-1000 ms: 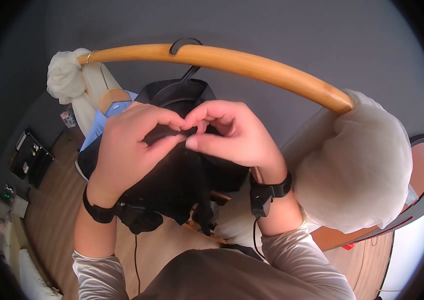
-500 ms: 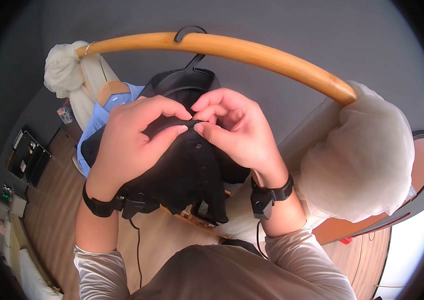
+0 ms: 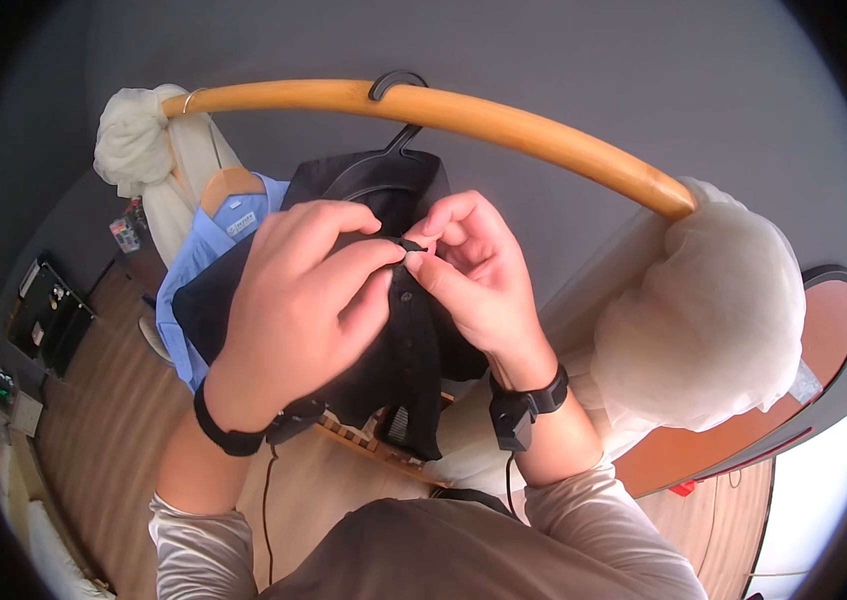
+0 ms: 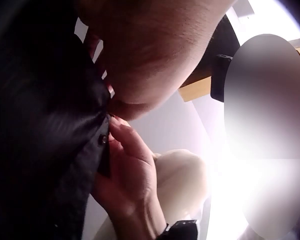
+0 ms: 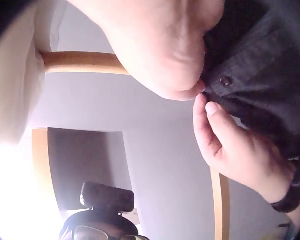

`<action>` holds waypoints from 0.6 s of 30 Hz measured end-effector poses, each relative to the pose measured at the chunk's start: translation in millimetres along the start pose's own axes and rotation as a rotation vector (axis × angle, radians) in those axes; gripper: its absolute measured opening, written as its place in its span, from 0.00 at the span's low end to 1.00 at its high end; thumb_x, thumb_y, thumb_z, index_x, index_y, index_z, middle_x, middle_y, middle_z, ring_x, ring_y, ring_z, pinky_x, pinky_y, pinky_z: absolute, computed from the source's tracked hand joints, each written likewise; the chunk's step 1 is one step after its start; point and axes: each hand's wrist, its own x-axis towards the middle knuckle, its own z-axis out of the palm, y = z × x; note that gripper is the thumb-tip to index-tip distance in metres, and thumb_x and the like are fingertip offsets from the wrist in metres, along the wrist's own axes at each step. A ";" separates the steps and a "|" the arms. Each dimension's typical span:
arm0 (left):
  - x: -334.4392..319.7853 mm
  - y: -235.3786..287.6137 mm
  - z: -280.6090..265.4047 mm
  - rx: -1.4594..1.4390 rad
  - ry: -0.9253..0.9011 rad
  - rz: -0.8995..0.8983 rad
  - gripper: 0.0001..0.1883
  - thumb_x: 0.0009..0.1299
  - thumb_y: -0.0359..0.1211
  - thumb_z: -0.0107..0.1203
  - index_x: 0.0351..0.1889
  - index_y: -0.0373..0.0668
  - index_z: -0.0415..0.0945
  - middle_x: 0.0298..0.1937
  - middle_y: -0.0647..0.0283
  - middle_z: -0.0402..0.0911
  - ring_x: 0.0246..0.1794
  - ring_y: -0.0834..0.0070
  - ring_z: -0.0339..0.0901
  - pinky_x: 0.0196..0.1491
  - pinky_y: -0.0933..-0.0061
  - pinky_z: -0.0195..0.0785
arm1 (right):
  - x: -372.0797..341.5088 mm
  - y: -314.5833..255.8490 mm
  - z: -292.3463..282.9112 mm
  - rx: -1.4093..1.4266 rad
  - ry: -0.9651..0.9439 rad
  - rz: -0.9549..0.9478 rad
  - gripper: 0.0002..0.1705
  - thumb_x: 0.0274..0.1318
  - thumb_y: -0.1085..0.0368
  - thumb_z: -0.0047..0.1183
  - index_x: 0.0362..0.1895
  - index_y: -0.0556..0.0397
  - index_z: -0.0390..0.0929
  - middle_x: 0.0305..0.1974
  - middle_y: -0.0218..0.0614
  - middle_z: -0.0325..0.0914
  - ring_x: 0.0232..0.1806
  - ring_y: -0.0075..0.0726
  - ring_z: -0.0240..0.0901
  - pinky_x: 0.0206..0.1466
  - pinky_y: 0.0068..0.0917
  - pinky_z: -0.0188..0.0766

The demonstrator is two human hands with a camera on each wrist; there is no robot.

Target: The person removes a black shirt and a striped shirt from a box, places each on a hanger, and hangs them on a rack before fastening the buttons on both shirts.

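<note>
A black button-up shirt (image 3: pixel 414 375) hangs from a black hanger (image 3: pixel 399 140), with a small dark button (image 5: pixel 225 80) on its front placket. My left hand (image 3: pixel 309 305) pinches the placket edge between thumb and index finger, seen best in the right wrist view. From the other side, my right hand (image 3: pixel 479 280) pinches the same edge, its thumb tip close to the left index finger. In the left wrist view the fingertips of both hands meet at the edge, just above another button (image 4: pixel 104 139). The fingers hide the exact spot they work on.
The hanger hooks over a curved wooden rail (image 3: pixel 504 125). Behind the black shirt, to the left, a blue shirt (image 3: pixel 206 245) is on a wooden hanger (image 3: pixel 231 185). White cloth (image 3: pixel 699 310) is bunched at the rail's right end, near a mirror-like oval (image 3: pixel 824 330).
My left hand has turned and shifted right, its index finger now reaching over the placket and its thumb lower. The right hand stays pinched at the edge. More of the blue shirt shows.
</note>
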 end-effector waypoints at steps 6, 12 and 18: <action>-9.9 -2.8 -1.5 -0.063 -0.133 -0.145 0.11 0.59 0.26 0.71 0.37 0.42 0.80 0.44 0.62 0.78 0.46 0.61 0.76 0.50 0.62 0.66 | -10.1 3.5 -0.9 -0.375 -0.025 -0.011 0.12 0.61 0.78 0.60 0.47 0.54 0.78 0.43 0.30 0.77 0.47 0.25 0.74 0.53 0.24 0.71; -11.1 -0.6 7.3 0.143 -0.131 -0.071 0.11 0.58 0.27 0.70 0.34 0.44 0.78 0.40 0.65 0.75 0.43 0.65 0.74 0.48 0.63 0.63 | -12.9 -4.3 13.2 -0.632 0.081 -0.065 0.13 0.62 0.77 0.61 0.50 0.55 0.82 0.40 0.33 0.81 0.44 0.29 0.81 0.53 0.26 0.76; -8.6 10.5 7.4 0.178 -0.108 0.056 0.11 0.54 0.28 0.69 0.28 0.45 0.75 0.43 0.65 0.78 0.48 0.63 0.76 0.52 0.59 0.63 | -13.9 -7.9 8.0 -0.399 0.152 -0.057 0.15 0.63 0.78 0.60 0.53 0.57 0.82 0.48 0.36 0.79 0.43 0.26 0.81 0.49 0.24 0.77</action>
